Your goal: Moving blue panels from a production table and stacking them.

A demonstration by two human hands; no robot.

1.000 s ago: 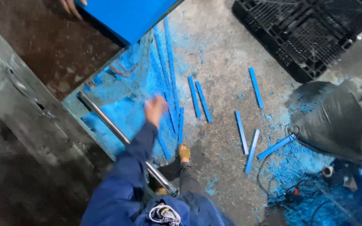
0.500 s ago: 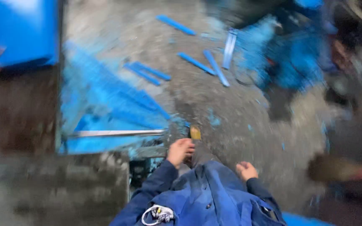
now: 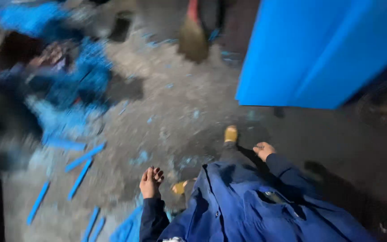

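Blue-sleeved left hand low in the view, fingers loosely curled, palm empty, hanging over grey dusty concrete floor. Nearest to it, scattered flat blue strips lying on the concrete to the left, well apart from the fingers and blurred by motion. Right hand further up and to the right, also loosely curled, gripping nothing, just beside a yellowish shoe tip planted on the floor. Between the two hands, a dark blue work jacket filling the bottom of the view, with a second yellowish shoe tip peeking out just right of the left hand. Beyond the right hand, a big flat bright blue panel across the upper right, tilted, lower edge clear of the floor. Upper left, a smeared heap of blue scraps, too blurred to tell apart. Top centre, a tan broom head resting on the concrete.
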